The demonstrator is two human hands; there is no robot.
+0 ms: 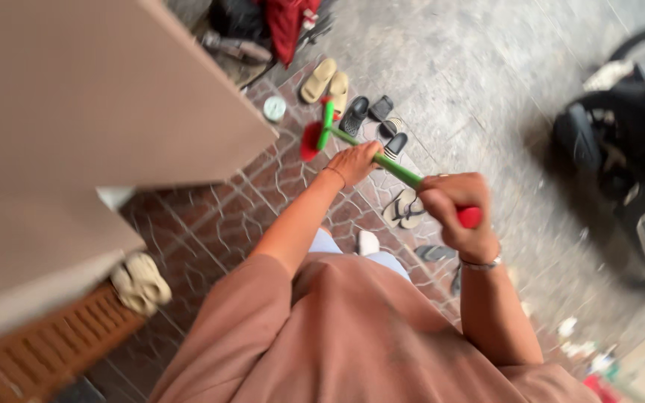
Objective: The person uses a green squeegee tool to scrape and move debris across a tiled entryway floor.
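Head view: both hands grip green broom handle (pixel 393 166); slippers (pixel 367 112) beside.

Soft daylight, strong blur toward the edges

The scene is evenly lit by diffuse daylight, brightest on the grey concrete floor (pixel 472 67) at the far right, with no hard shadows and no glare. The tiled floor (pixel 263 186) near the middle is moderately sharp, and so are the sandals (pixel 352 104) lying on it. The right hand (pixel 460 213) and left hand (pixel 356 163) on the green handle (pixel 390 166) look slightly smeared. The motorbike (pixel 628 149) at the right edge is dark and badly blurred. The beige wall (pixel 76 112) at left is a flat, featureless mass, and lines bend near the frame's corners.
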